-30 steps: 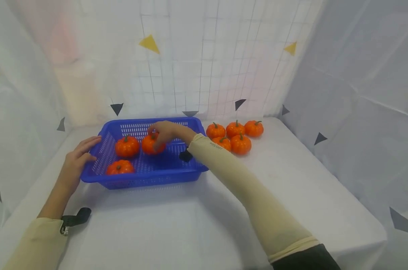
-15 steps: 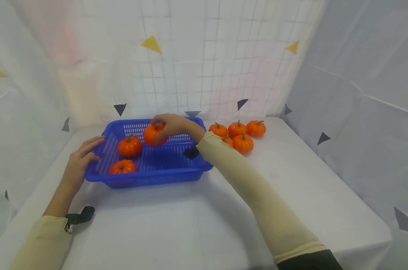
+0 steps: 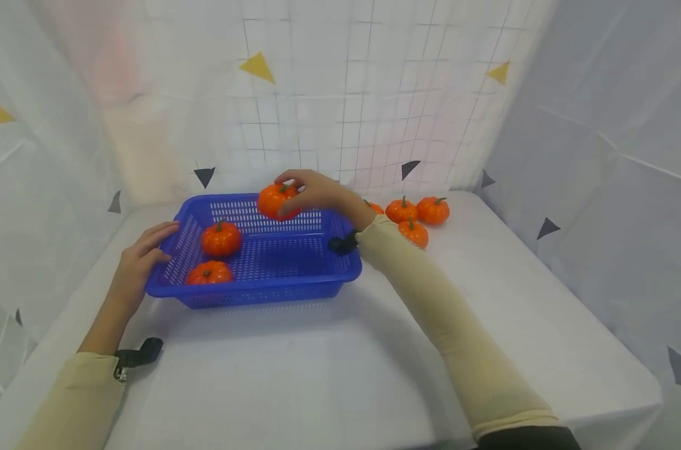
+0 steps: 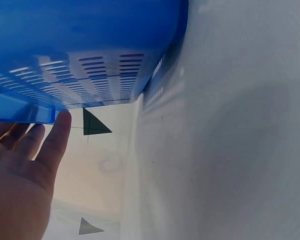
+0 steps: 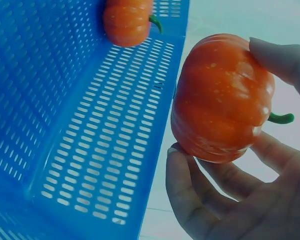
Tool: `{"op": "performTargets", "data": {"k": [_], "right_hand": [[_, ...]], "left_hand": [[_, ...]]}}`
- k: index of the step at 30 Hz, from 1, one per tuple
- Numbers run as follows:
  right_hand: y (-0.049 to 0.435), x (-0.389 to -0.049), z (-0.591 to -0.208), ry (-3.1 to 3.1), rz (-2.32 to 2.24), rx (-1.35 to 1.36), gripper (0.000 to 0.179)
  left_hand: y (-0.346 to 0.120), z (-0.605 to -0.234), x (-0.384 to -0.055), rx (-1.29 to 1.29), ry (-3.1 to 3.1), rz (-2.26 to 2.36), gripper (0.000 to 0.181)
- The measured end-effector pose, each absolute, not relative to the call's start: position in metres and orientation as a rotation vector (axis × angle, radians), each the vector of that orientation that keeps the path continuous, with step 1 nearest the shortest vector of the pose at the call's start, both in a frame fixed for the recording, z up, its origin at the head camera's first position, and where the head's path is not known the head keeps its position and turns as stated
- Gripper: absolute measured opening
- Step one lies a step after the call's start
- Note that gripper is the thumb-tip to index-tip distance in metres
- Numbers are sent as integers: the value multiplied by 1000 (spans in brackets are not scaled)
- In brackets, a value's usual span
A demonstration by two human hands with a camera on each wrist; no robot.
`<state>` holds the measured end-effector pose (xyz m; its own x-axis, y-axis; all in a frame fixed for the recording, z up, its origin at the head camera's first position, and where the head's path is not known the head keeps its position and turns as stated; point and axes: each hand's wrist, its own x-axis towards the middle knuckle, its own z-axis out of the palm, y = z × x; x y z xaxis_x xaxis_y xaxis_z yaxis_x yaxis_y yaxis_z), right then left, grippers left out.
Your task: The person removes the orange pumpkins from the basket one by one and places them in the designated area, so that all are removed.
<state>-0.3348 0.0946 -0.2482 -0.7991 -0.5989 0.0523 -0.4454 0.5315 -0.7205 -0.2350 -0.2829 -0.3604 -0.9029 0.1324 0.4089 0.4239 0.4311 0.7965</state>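
Observation:
In the head view my right hand (image 3: 314,189) holds a small orange pumpkin (image 3: 277,201) with a green stem, up at the far rim of a blue plastic basket (image 3: 256,290). The right wrist view shows the thumb on one side of the held pumpkin (image 5: 222,100) and fingertips on the other. Two more pumpkins lie at the left inside the basket: one farther back (image 3: 221,239), one near the front wall (image 3: 209,273). My left hand (image 3: 140,262) rests against the basket's left rim, and its fairly straight fingers (image 4: 55,142) touch the rim in the left wrist view.
Several more pumpkins (image 3: 433,211) stand on the white-covered table (image 3: 520,300) right of the basket, some partly hidden behind my right forearm. White sheeting (image 3: 317,81) with yellow and dark triangles encloses the back and sides.
My right hand has lifted the pumpkin from inside the basket, up and to the right toward the far rim. My left hand stays at the left rim; the view shifts slightly.

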Motion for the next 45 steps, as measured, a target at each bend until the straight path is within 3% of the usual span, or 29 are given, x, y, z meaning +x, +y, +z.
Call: {"op": "performTargets", "data": {"k": [16,45], "right_hand": [[139,-324,-255,2580,-1520,-759,67],[202,-302,-252,2781,-1645,-456,67]], "left_hand": [[-275,-360,-237,-492,-2431,-1446,50],[-282,-360,-235,-471,-2392,-1489,49]]}}
